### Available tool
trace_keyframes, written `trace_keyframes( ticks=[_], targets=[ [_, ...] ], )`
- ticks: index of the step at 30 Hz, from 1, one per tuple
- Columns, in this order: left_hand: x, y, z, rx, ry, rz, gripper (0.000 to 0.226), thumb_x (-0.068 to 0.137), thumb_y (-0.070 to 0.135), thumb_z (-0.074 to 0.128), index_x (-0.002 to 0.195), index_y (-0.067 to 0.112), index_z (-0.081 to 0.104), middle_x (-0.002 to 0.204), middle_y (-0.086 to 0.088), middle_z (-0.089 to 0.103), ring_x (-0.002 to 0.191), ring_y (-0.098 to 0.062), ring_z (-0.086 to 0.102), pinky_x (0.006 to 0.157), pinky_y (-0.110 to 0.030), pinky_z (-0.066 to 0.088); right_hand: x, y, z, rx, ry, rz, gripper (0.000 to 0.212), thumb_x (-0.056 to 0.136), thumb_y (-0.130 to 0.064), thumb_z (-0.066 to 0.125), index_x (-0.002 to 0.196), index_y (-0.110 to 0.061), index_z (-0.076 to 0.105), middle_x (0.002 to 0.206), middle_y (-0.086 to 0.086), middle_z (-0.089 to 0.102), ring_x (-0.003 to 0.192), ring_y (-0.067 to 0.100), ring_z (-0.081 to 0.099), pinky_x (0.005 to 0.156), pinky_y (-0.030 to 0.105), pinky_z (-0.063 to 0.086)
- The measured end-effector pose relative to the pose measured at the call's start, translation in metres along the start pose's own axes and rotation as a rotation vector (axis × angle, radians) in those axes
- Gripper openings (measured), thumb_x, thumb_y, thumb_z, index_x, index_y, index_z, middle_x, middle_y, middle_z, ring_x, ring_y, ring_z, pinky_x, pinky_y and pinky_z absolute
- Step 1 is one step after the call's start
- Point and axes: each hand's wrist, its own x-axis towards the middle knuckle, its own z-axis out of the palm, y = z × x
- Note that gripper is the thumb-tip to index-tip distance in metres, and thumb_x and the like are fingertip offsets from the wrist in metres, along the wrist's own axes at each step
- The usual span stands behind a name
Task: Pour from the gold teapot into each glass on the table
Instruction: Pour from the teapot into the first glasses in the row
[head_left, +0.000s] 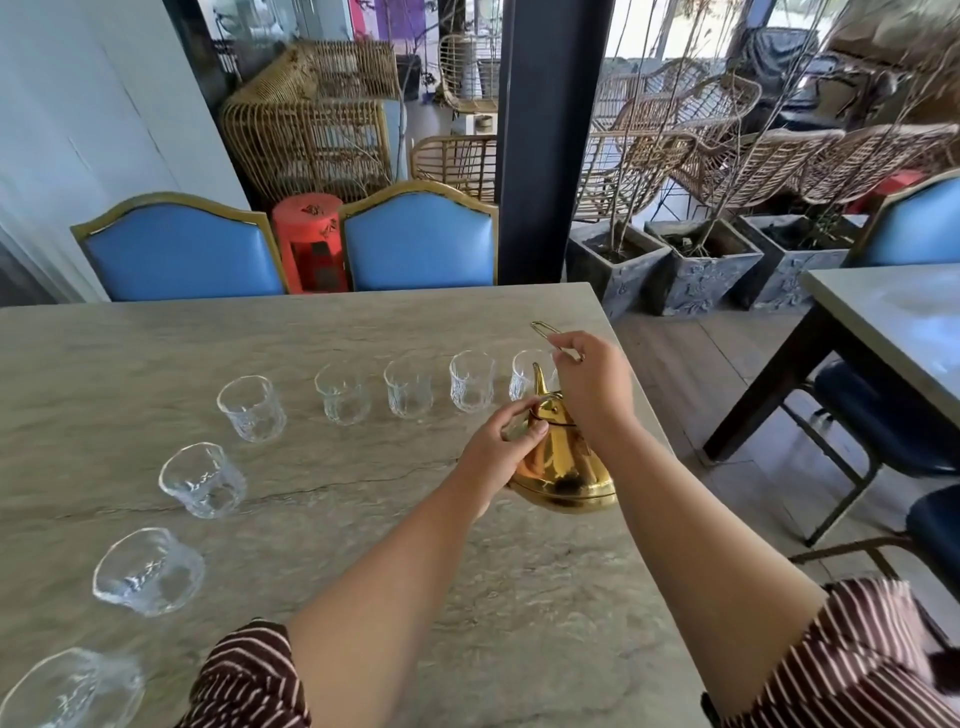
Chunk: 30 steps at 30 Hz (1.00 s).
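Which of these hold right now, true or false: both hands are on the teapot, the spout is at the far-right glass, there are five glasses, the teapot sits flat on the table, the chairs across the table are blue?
1. Both hands are on the gold teapot. True: the right hand holds the wire handle, the left hand is at the lid.
2. The spout points at the far-right glass. True.
3. Five glasses are on the table. False: eight show.
4. The teapot sits flat. False: it is lifted and tilted.
5. The chairs across the table are blue. True.
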Motion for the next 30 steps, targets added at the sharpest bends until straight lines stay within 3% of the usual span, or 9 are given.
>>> trace_keyframes(
  ticks=[4, 8, 12, 16, 19, 21, 25, 30],
  targets=[
    [0.009, -0.002, 0.002, -0.007, 0.02, -0.038, 0.031, 0.093, 0.036, 0.067, 0.122, 0.045, 0.06, 0.109, -0.016, 0.075, 0.071, -0.014, 0.072, 0.055, -0.029, 0.061, 0.012, 0.001, 0.001, -0.062, -0.026, 0.016, 0.028, 0.095, -0.013, 0.051, 0.119, -0.018, 0.066, 0.105, 0.002, 0.07, 0.042, 0.005, 0.043, 0.04, 0.019, 0.03],
    [0.014, -0.004, 0.004, 0.001, 0.022, -0.074, 0.034, 0.091, 0.042, 0.068, 0.122, 0.049, 0.059, 0.108, -0.012, 0.075, 0.075, -0.012, 0.075, 0.057, -0.035, 0.063, 0.019, 0.002, 0.0, -0.107, -0.043, 0.008, 0.029, 0.095, -0.012, 0.051, 0.119, -0.018, 0.066, 0.114, 0.003, 0.068, 0.042, 0.006, 0.043, 0.039, 0.019, 0.031],
    [0.015, -0.004, 0.004, -0.01, 0.03, -0.093, 0.031, 0.09, 0.042, 0.069, 0.117, 0.052, 0.058, 0.108, -0.008, 0.075, 0.08, -0.013, 0.075, 0.062, -0.04, 0.064, 0.024, 0.004, 0.002, -0.093, -0.048, 0.003, 0.028, 0.094, -0.012, 0.052, 0.118, -0.018, 0.067, 0.12, 0.003, 0.066, 0.054, 0.002, 0.049, 0.046, 0.019, 0.036],
    [0.017, -0.005, 0.004, -0.025, 0.033, -0.093, 0.036, 0.09, 0.042, 0.07, 0.123, 0.049, 0.06, 0.108, -0.007, 0.075, 0.086, -0.018, 0.076, 0.069, -0.049, 0.064, 0.025, 0.004, 0.002, -0.109, -0.054, 0.007, 0.028, 0.094, -0.012, 0.053, 0.117, -0.018, 0.067, 0.118, 0.002, 0.066, 0.048, 0.003, 0.042, 0.044, 0.019, 0.03],
    [0.017, -0.006, 0.002, -0.04, 0.036, -0.101, 0.04, 0.089, 0.041, 0.071, 0.128, 0.046, 0.06, 0.107, -0.004, 0.075, 0.092, -0.02, 0.075, 0.073, -0.055, 0.063, 0.025, 0.002, 0.002, -0.118, -0.063, 0.001, 0.028, 0.094, -0.012, 0.052, 0.117, -0.018, 0.068, 0.115, 0.003, 0.067, 0.054, 0.005, 0.051, 0.044, 0.019, 0.035],
    [0.016, -0.006, 0.001, -0.048, 0.033, -0.106, 0.038, 0.089, 0.041, 0.071, 0.126, 0.047, 0.061, 0.108, -0.004, 0.075, 0.093, -0.021, 0.075, 0.074, -0.055, 0.063, 0.025, 0.002, 0.004, -0.102, -0.065, -0.001, 0.028, 0.094, -0.012, 0.052, 0.116, -0.017, 0.068, 0.111, 0.004, 0.068, 0.06, 0.01, 0.058, 0.044, 0.019, 0.037],
    [0.015, -0.007, -0.001, -0.058, 0.027, -0.119, 0.034, 0.089, 0.04, 0.071, 0.121, 0.049, 0.061, 0.104, 0.003, 0.073, 0.095, -0.021, 0.074, 0.075, -0.055, 0.063, 0.025, 0.004, 0.007, -0.109, -0.062, 0.007, 0.027, 0.094, -0.012, 0.053, 0.116, -0.017, 0.068, 0.107, 0.004, 0.069, 0.046, 0.005, 0.044, 0.041, 0.018, 0.03],
    [0.015, -0.007, -0.001, -0.05, 0.022, -0.127, 0.036, 0.089, 0.04, 0.071, 0.123, 0.047, 0.061, 0.104, 0.001, 0.072, 0.093, -0.019, 0.073, 0.074, -0.053, 0.063, 0.024, 0.005, 0.007, -0.118, -0.064, 0.001, 0.027, 0.094, -0.012, 0.053, 0.116, -0.016, 0.068, 0.103, 0.003, 0.07, 0.042, 0.004, 0.041, 0.039, 0.018, 0.028]
  ],
)
